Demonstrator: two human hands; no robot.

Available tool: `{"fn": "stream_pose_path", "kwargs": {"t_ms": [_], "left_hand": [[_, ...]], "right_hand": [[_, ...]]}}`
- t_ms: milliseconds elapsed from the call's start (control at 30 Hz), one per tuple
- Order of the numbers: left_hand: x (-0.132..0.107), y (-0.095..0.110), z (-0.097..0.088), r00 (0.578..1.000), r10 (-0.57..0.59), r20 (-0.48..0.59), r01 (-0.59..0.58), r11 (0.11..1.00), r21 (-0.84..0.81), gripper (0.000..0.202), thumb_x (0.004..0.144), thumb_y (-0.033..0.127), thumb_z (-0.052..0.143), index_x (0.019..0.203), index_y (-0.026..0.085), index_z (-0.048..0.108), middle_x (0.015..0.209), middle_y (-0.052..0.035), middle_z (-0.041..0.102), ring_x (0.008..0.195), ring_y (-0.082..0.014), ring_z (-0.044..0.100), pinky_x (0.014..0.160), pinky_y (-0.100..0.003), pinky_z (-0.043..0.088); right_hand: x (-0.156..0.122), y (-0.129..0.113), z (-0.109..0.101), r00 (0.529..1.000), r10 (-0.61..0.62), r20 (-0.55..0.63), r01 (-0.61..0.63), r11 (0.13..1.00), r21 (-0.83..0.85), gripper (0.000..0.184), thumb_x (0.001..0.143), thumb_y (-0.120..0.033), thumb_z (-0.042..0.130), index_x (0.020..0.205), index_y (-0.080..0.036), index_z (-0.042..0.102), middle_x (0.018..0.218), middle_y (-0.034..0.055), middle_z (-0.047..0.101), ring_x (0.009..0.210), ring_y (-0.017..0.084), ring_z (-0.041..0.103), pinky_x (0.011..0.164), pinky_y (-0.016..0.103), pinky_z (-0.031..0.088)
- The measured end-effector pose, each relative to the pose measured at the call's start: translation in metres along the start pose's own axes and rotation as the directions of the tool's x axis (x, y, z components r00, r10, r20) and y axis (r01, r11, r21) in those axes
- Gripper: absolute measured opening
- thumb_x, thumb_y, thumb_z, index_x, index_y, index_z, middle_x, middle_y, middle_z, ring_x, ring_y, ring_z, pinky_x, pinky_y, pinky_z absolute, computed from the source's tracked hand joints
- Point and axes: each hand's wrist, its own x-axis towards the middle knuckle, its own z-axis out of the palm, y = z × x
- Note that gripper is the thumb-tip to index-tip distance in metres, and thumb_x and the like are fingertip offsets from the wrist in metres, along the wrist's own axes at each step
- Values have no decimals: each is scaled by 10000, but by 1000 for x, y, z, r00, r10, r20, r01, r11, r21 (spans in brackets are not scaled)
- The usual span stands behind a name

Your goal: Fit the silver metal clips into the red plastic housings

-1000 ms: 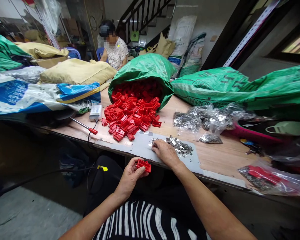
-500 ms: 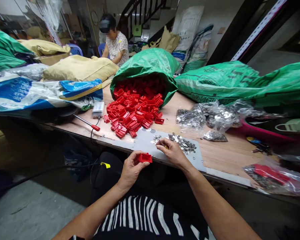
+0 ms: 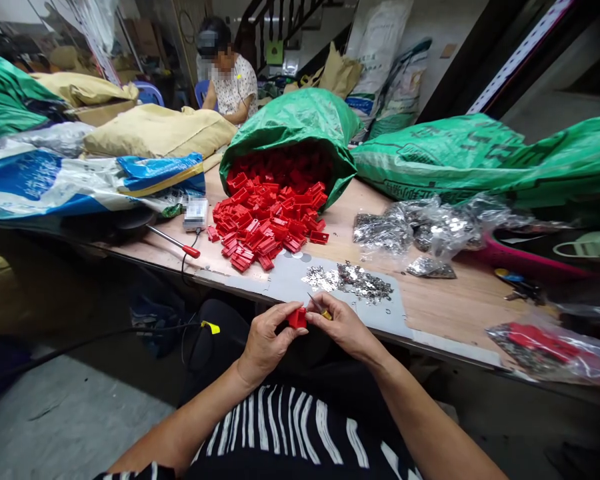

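Note:
My left hand (image 3: 270,332) is closed on a small red plastic housing (image 3: 297,318), held just off the table's front edge. Close against its right side is my right hand (image 3: 341,325), with fingers pinched around a thin pointed tool with a yellow handle (image 3: 326,314). The tool's dark tip points up and to the left. Whether the right fingertips also hold a small metal piece is hidden. Beyond my hands, small flat metal pieces (image 3: 365,283) lie loose on a grey mat (image 3: 285,283). A heap of red housings (image 3: 260,227) spills from a green sack (image 3: 295,117).
Clear bags of metal parts (image 3: 425,230) and a pink basket (image 3: 525,263) stand to the right. A red-handled lever (image 3: 191,251) juts toward the front edge at left. Tan sacks (image 3: 160,133) lie behind it. Another person (image 3: 233,87) sits across the table.
My right hand has come back from the metal pieces to the red housing, bringing the yellow-handled tool. The left hand has turned the housing and shifted slightly right.

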Motion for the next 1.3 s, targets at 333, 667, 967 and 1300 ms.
{"fn": "stream_pose_path", "kwargs": {"t_ms": [333,667,967,1300], "left_hand": [[6,11,2,906,-416,80,391,747,-539,480,671,240,784,1137,202,677,948,-34,751,871,-179,679,852,-279,510],[1,8,7,904,-409,123,402,720,-566,446,679,223,782,1113,200,680,958,-32,741,877,-164,672,845,-263,505],[-7,7,14,909,-385,162,412,768,-490,368,677,227,783,1032,205,691,975,-35,737,900,-177,672,833,-259,512],[-6,0,16,888,-443,127,439,729,-526,370,660,199,788,1011,180,673,944,-37,742,870,-172,687,850,-287,530]], "right_hand": [[-9,-9,1,989,111,93,-135,943,306,340,819,-514,600,809,-193,486,673,-39,495,502,70,373,454,209,274],[-17,-5,4,986,141,91,-164,924,345,352,773,-486,667,800,-197,468,634,-73,427,491,60,332,458,205,247],[-27,7,-4,985,140,98,-159,961,224,297,790,-457,638,780,-203,484,630,-67,475,506,78,354,477,212,283],[-29,42,-73,852,25,-522,-405,663,-629,107,845,-267,543,895,-224,628,895,32,674,798,193,604,659,279,386]]}}
